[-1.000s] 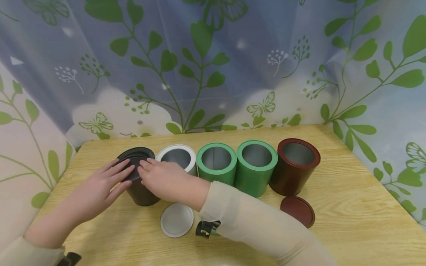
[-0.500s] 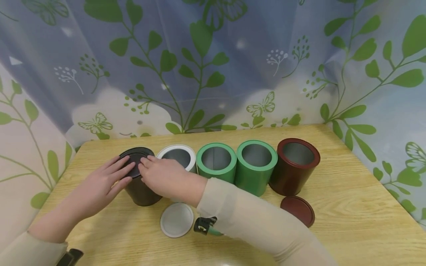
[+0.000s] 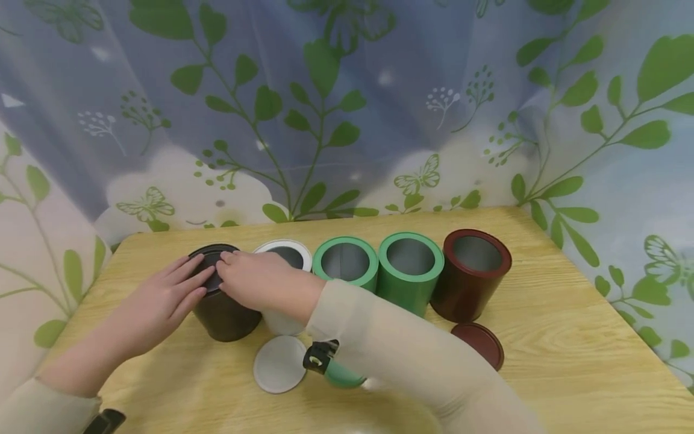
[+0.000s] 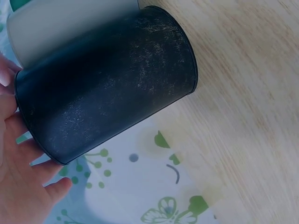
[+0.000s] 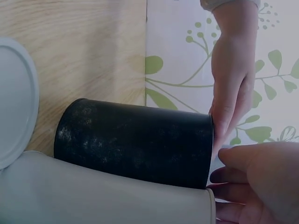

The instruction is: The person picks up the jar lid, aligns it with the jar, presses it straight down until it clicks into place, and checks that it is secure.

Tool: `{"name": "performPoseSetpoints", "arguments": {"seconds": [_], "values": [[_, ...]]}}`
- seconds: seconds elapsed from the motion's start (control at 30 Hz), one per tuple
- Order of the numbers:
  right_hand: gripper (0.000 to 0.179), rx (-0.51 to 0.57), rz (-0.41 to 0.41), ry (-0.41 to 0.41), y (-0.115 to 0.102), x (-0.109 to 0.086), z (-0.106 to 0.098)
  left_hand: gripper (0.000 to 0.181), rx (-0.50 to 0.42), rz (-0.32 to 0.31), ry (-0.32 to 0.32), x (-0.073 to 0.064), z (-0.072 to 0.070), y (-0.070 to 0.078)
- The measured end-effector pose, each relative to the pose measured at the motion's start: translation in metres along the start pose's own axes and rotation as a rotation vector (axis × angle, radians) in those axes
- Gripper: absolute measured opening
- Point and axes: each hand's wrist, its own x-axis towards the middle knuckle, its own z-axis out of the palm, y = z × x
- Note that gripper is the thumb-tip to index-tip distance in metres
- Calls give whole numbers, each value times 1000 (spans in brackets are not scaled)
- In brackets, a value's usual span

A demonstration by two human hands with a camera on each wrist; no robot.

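Observation:
A black can (image 3: 225, 319) stands upright at the left end of a row of cans, with a black lid (image 3: 210, 260) on its top. My left hand (image 3: 154, 304) rests on the lid from the left, fingers spread and fairly straight. From the right, my right hand (image 3: 260, 282) presses its fingertips on the same lid; its palm and wrist pass over the white can (image 3: 284, 325). In the left wrist view, fingers of the left hand (image 4: 23, 172) lie along the black can's top edge. The right wrist view shows both hands meeting at that end.
Two open green cans (image 3: 410, 295) (image 3: 347, 282) and an open dark red can (image 3: 468, 292) continue the row rightward. In front lie a white lid (image 3: 279, 364), a green lid (image 3: 344, 375) partly under the right sleeve, and a dark red lid (image 3: 479, 343). A patterned curtain (image 3: 347, 120) hangs behind the table.
Both hands stay on the black lid, which sits flatter than one second ago. The head view has shifted slightly, so the cans appear a little further left and lower.

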Motion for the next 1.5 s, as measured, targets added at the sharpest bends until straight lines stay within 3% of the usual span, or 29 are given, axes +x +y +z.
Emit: {"name": "performPoseSetpoints", "arguments": {"seconds": [0.1, 0.27, 0.5, 0.83, 1.13, 1.37, 1.5], "values": [[51, 56, 8, -12, 2, 4, -3, 45, 17, 14, 5, 0, -1, -2], [56, 150, 20, -32, 4, 10, -2, 51, -41, -49, -56, 1, -7, -5], [65, 160, -3, -63, -4, 19, -1, 54, -80, -92, -114, -7, -12, -14], [70, 152, 0, -38, -1, 17, 3, 56, -124, -68, -101, -1, -13, -7], [69, 153, 15, -44, 6, 15, -1, 55, -94, -54, -133, 10, -17, -6], [70, 169, 27, -42, 7, 13, 0, 51, -64, -5, -99, 13, -15, -3], [70, 168, 19, -37, 8, 15, -1, 51, -75, -13, -106, 13, -16, -4]]}}
